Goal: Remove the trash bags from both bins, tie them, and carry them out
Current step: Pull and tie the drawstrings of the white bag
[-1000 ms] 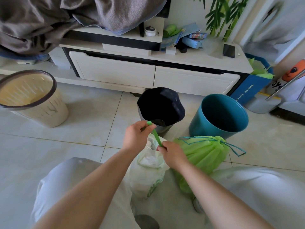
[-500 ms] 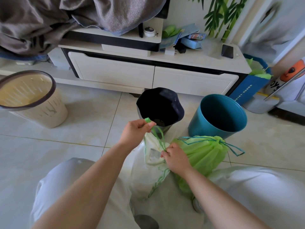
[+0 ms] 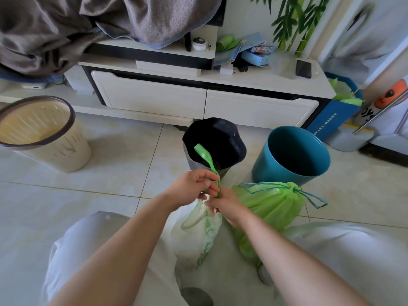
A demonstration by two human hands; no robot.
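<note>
- Head view: my left hand [image 3: 194, 187] is closed around the green drawstring [image 3: 206, 159] of the white trash bag [image 3: 198, 237], and the free end sticks up.
- My right hand [image 3: 225, 206] pinches the neck of this bag, touching the left hand.
- The white bag stands on the floor, just in front of the black bin [image 3: 214, 142].
- The green trash bag [image 3: 269, 208], already tied, lies right of the white bag, in front of the blue bin [image 3: 291, 155].
</note>
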